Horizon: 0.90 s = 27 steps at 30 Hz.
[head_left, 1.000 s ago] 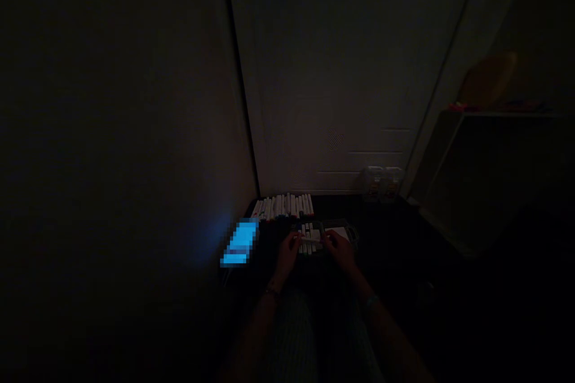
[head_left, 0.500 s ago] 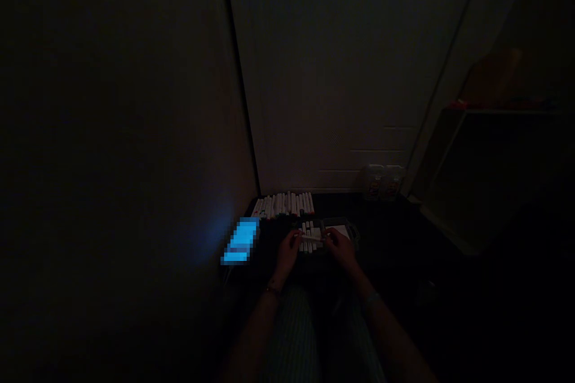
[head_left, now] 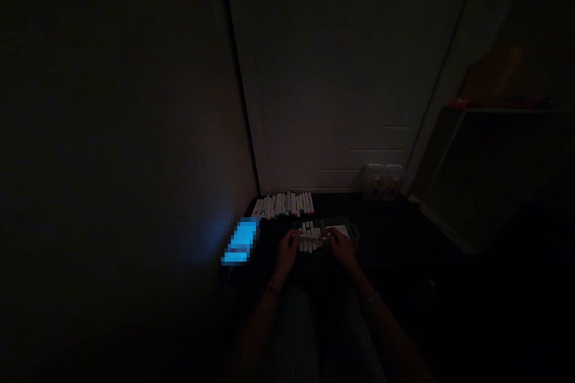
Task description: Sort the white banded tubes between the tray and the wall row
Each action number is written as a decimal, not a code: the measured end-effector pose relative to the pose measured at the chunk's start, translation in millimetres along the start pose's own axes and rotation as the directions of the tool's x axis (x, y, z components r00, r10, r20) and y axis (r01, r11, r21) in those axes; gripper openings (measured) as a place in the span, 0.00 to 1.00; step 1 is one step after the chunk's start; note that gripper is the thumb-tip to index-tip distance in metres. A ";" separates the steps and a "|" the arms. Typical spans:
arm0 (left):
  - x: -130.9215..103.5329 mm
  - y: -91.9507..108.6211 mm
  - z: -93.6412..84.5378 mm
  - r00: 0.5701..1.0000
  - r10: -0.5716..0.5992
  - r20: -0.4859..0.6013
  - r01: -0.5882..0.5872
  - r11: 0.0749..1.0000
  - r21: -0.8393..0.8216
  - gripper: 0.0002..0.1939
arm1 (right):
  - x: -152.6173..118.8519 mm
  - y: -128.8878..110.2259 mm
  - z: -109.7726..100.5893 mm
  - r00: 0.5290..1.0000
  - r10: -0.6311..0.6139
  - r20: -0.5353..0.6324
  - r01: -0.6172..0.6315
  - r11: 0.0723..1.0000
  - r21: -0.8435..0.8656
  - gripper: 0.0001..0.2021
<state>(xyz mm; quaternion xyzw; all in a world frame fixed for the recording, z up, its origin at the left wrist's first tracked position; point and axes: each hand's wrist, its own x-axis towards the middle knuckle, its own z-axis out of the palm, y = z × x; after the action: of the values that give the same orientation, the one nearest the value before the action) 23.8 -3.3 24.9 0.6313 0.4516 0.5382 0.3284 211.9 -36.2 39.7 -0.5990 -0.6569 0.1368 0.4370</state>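
Note:
A white marker [head_left: 311, 237] lies crosswise between my two hands, above an open clear case [head_left: 354, 231]. My left hand [head_left: 288, 244] pinches its left end. At the other end, the fingers of my right hand [head_left: 340, 243] are closed on it. Several white markers [head_left: 308, 246] stand side by side in the left half of the case, partly covered by the held one. A pale sheet or card [head_left: 344, 231] shows in the right half, beyond my right hand. Dim light hides the fine detail of my fingertips.
A row of several white markers [head_left: 283, 204] with coloured ends lies at the back left of the dark table. A glowing, blurred screen [head_left: 241, 242] leans at the left wall. Two clear containers [head_left: 383, 182] stand by the back wall; a shelf [head_left: 507, 110] is at right.
Both hands stay in nearly the same place with the marker between them. The marker appears slightly turned or tilted; little else differs.

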 end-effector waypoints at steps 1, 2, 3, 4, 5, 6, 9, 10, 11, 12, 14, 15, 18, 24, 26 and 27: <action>-0.1 0.9 0.1 1.000 -0.001 -0.002 0.001 1.000 0.004 0.15 | 0.0 0.0 -0.1 1.000 0.002 0.001 -0.002 1.000 -0.005 0.16; -0.2 1.6 0.2 1.000 -0.002 -0.004 0.002 1.000 0.006 0.15 | 0.1 0.1 0.0 1.000 0.003 0.002 -0.003 1.000 -0.010 0.16; -0.3 2.2 0.3 1.000 -0.003 -0.007 0.003 1.000 0.007 0.15 | 0.1 0.2 0.1 1.000 0.004 0.000 -0.004 1.000 -0.014 0.16; -0.4 2.6 0.4 1.000 -0.003 -0.009 0.003 1.000 0.008 0.15 | 0.2 0.3 0.3 1.000 0.004 -0.001 -0.004 1.000 -0.017 0.16; -0.5 2.9 0.4 1.000 -0.004 -0.014 0.004 1.000 0.007 0.15 | 0.3 0.4 0.6 1.000 0.005 -0.003 -0.005 1.000 -0.018 0.17; -0.6 3.1 0.4 1.000 -0.005 -0.017 0.005 1.000 0.006 0.15 | 0.5 0.6 0.9 1.000 0.009 -0.004 -0.009 1.000 -0.020 0.17; -0.9 3.2 0.0 1.000 -0.023 -0.017 0.024 1.000 0.003 0.16 | 1.1 1.2 1.5 1.000 0.019 -0.004 -0.019 1.000 -0.021 0.17; -0.9 3.0 -0.2 0.999 -0.029 -0.014 0.029 1.000 0.002 0.16 | 1.2 1.4 1.7 1.000 0.021 -0.003 -0.021 0.999 -0.024 0.17; -1.0 2.7 -0.3 0.999 -0.033 -0.011 0.033 0.999 0.000 0.16 | 1.2 1.7 1.7 1.000 0.024 -0.001 -0.024 0.999 -0.028 0.17; -1.0 2.3 -0.4 0.999 -0.036 -0.011 0.036 0.999 0.000 0.16 | 1.2 2.0 1.8 1.000 0.027 0.000 -0.027 0.999 -0.031 0.17; -0.9 1.1 -0.5 0.999 -0.034 -0.014 0.034 0.999 0.001 0.16 | 0.9 2.6 1.9 1.000 0.025 0.002 -0.025 0.999 -0.032 0.16; -0.9 0.5 -0.4 1.000 -0.028 -0.013 0.028 1.000 0.001 0.16 | 0.7 3.0 2.0 1.000 0.021 0.004 -0.020 0.999 -0.029 0.16; -0.6 -0.2 0.1 1.000 -0.002 0.002 0.002 1.000 0.000 0.16 | 0.6 4.6 3.1 1.000 0.014 0.007 -0.014 1.000 -0.017 0.16; 0.0 1.4 0.9 1.000 -0.017 -0.011 0.017 1.000 0.003 0.16 | 1.3 6.8 4.8 1.000 0.017 -0.004 -0.018 1.000 -0.011 0.17; 0.2 0.5 0.8 1.000 -0.017 -0.011 0.017 1.000 0.006 0.16 | 1.3 6.9 4.5 1.000 0.012 -0.005 -0.012 1.000 -0.009 0.17; 0.4 -0.3 0.8 1.000 -0.014 -0.012 0.014 1.000 0.006 0.16 | 1.3 6.9 4.3 1.000 0.007 -0.007 -0.007 1.000 -0.006 0.17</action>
<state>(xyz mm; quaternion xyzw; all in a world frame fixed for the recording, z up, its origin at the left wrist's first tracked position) 24.5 -2.8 24.6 0.6261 0.4596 0.5382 0.3273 213.4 -31.9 32.9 -0.6032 -0.6537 0.1343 0.4367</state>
